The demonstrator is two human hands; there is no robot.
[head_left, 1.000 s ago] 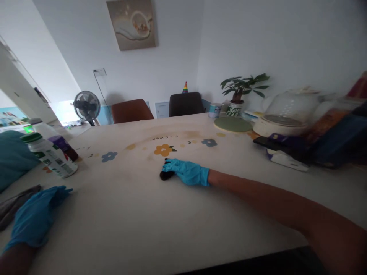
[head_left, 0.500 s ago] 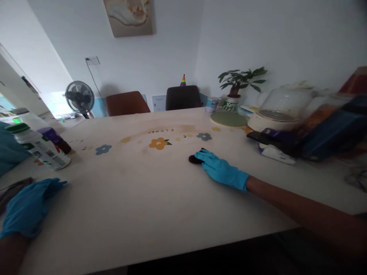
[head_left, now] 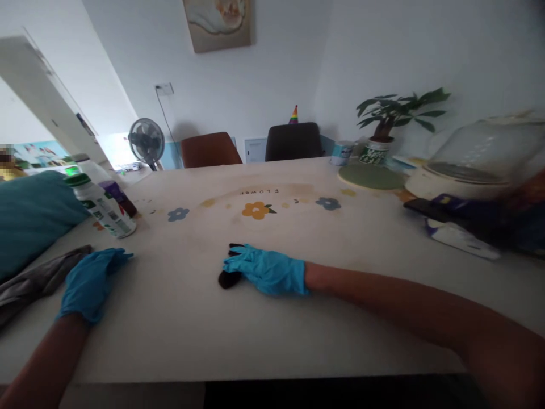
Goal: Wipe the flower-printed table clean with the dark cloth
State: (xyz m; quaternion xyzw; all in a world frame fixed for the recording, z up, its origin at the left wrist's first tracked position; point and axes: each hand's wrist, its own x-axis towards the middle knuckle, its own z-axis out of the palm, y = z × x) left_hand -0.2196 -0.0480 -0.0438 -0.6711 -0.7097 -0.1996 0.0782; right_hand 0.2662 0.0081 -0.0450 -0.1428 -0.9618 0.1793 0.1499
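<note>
My right hand (head_left: pixel 264 270), in a blue glove, lies on the pale flower-printed tabletop (head_left: pixel 255 318) with its fingers closed over a small dark cloth or pad (head_left: pixel 228 277), most of which is hidden under the fingers. My left hand (head_left: pixel 90 279), also in a blue glove, rests flat on the table at the left with its fingers stretched out and nothing in it. It lies close to a grey cloth (head_left: pixel 38 278).
A white bottle with a green cap (head_left: pixel 103 205) and a purple-capped bottle (head_left: pixel 118 196) stand at the left. A teal cushion (head_left: pixel 29 218) lies beside them. At the right are a glass-domed appliance (head_left: pixel 477 165), a potted plant (head_left: pixel 385 128) and a round green mat (head_left: pixel 371 176). Two chairs (head_left: pixel 251 146) stand behind the table.
My right hand has slid the dark cloth across the table, first to the right, then back left and nearer to me. The left hand stays flat on the table.
</note>
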